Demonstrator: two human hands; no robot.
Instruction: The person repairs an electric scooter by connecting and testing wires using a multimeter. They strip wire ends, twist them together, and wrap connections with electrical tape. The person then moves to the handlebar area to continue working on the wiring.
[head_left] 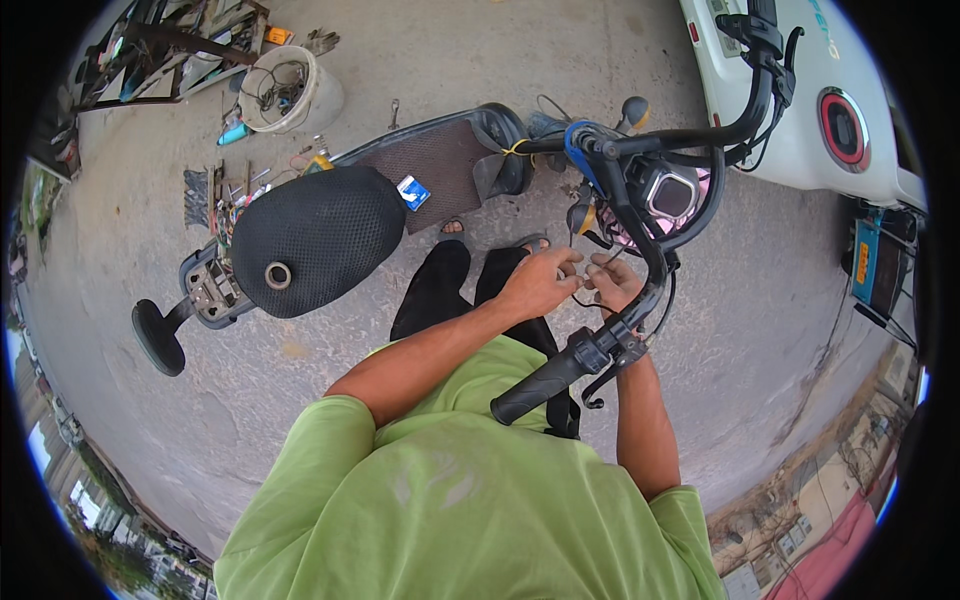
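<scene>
Both my hands are at the front of a scooter, beneath its handlebar (640,310). My left hand (543,284) is closed, thumb and fingertips pinching a thin dark wire (592,304). Close beside it, my right hand (614,280) pinches the wire too, its wrist passing behind the handlebar. The wire's exact ends are too small to make out. Nearer me are the black rubber grip (540,388) and brake lever (598,388). A round headlight (672,194) and an orange-grey turn signal (580,216) sit just beyond my fingers.
The black mesh seat (320,235) carries a metal ring (278,276); a small blue-white box (413,192) lies at its front edge. Behind stand a white bucket (318,95) of wires and scattered tools (235,190). A white vehicle (790,130) is close at far right.
</scene>
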